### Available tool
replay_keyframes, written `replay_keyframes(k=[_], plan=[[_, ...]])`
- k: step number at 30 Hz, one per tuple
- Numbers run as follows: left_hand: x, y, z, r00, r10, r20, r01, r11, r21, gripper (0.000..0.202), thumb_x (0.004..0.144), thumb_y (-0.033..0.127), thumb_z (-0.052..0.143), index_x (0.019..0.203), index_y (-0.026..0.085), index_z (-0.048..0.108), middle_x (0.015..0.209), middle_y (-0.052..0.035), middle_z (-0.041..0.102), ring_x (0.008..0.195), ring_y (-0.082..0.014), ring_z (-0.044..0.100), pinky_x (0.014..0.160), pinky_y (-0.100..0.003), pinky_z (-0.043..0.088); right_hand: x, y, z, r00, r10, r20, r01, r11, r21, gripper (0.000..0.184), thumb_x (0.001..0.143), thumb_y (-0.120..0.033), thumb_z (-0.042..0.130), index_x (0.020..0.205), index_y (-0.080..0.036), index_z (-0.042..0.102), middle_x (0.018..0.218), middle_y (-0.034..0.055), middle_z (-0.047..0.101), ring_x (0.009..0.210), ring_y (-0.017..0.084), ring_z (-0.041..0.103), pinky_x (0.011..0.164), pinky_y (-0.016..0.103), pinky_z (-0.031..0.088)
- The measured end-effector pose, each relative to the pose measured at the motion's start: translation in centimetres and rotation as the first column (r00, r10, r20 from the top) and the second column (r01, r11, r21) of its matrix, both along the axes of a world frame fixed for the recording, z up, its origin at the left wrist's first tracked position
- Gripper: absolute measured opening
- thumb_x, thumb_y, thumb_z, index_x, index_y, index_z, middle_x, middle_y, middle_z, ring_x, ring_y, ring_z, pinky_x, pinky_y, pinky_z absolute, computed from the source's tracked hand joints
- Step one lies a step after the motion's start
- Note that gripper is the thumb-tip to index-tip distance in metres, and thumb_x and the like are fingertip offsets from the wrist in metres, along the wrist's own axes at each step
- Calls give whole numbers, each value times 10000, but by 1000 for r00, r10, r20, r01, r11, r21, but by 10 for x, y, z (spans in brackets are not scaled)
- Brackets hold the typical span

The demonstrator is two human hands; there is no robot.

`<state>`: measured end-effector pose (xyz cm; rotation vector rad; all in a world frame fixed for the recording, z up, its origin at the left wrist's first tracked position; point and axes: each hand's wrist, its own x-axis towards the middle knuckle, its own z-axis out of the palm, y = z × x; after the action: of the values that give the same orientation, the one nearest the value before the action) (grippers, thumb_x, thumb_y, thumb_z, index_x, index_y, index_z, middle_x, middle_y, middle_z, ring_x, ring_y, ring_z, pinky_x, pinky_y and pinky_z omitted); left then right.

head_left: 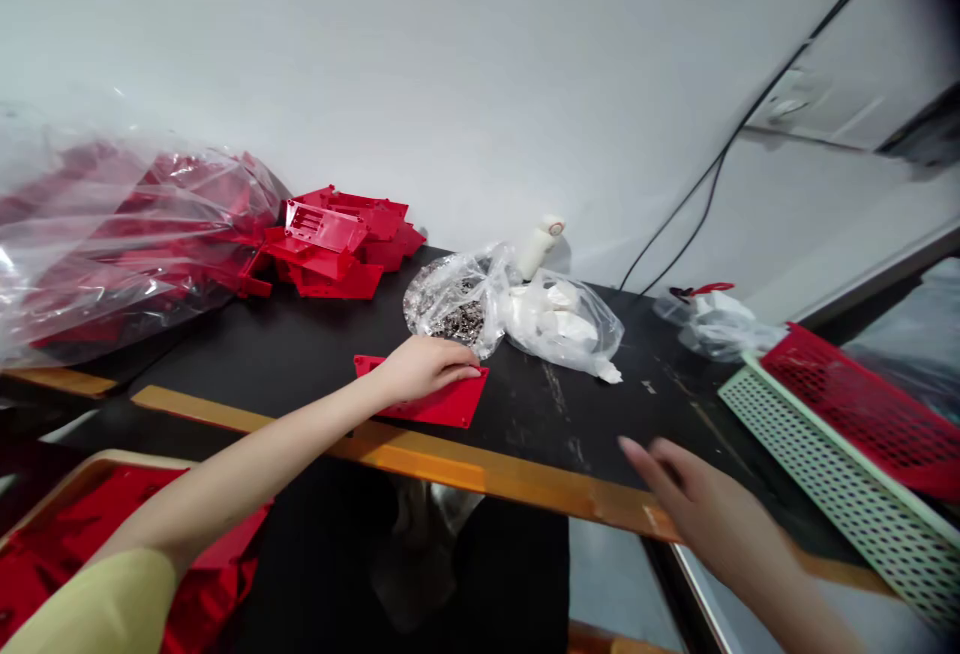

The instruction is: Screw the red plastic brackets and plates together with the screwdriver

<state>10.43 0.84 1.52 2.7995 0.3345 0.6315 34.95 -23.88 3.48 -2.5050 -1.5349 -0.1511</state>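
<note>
A flat red plastic plate (442,405) with small holes lies near the front edge of the black table. My left hand (426,370) rests over its upper part, covering much of it. Its fingers are curled and pressed together at the plate's right corner; whatever they pinch there, if anything, is hidden. Slightly blurred, my right hand (697,499) hovers at the table's front edge, apart from the plate. Its fingers are partly spread, and I see nothing in them. Behind the plate sits a clear bag of small metal parts (459,316).
A bag of white pieces (566,319) and a white bottle (538,246) stand near the wall. Red parts (337,244) are piled left, beside a large plastic bag (127,244). A green basket (832,474) occupies the right; a tray of red parts (97,514) sits lower left.
</note>
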Motion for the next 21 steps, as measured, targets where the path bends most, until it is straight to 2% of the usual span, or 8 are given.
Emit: replay_keyframes(k=[2,5,7,9,12,15,18,21], plan=[[14,2,-4,999,-8,-40,9,1000,5,224,985,359,504,970,226,684,926,5,740,842,-145,697,702,-204,453,-12,44,-15,998,57,-3,-57,998,-38,482,930,-548,437,586,-211,435,522,-14,522,502,140,511,517,273,369],[19,7,-5,996,53,-65,-52,999,7,265,981,383,490,966,202,682,921,-43,719,854,-187,685,714,-244,463,-27,106,-35,989,145,-27,-147,984,-100,421,954,-497,461,684,-186,546,631,-3,589,559,119,518,573,268,413],[10,15,-2,990,129,-54,-130,992,-3,313,983,417,460,1038,185,662,1010,-88,696,938,-222,667,769,-279,473,-31,135,-47,981,190,-33,-193,975,-110,350,954,-466,508,844,-149,611,760,3,621,663,117,575,672,294,496],[-9,26,1,979,198,-47,-200,979,-37,354,988,441,419,1097,185,638,1067,-103,677,991,-235,648,822,-305,475,-31,153,-53,973,229,-29,-231,969,-84,308,943,-436,550,960,-138,629,909,33,650,818,145,624,778,349,535],[-43,44,0,965,253,-72,-261,956,-134,394,966,494,420,1087,193,644,1061,-85,682,975,-235,654,834,-319,490,-27,168,-52,969,246,-10,-246,969,17,280,945,-393,559,1064,-149,626,1088,71,643,1003,193,620,891,417,529],[-68,53,-8,958,270,-97,-286,922,-261,435,933,525,457,1131,182,637,1060,-76,704,960,-226,670,831,-312,504,-25,188,-39,947,317,-48,-314,947,64,284,958,-364,544,1140,-155,605,1134,79,634,1006,192,626,886,415,540],[-77,49,-17,965,233,-120,-261,888,-379,391,925,509,470,1053,203,676,993,-34,734,878,-195,688,783,-274,514,-28,222,-27,874,467,-135,-471,882,1,278,958,-353,549,1153,-164,608,1145,78,638,979,179,635,864,393,554],[-79,36,-20,972,204,-113,-234,854,-465,367,939,474,448,1027,212,690,984,-19,743,865,-179,694,769,-253,519,-33,258,-28,812,546,-205,-574,811,-112,276,948,-353,567,1140,-160,615,1135,77,642,969,177,639,852,388,559]])
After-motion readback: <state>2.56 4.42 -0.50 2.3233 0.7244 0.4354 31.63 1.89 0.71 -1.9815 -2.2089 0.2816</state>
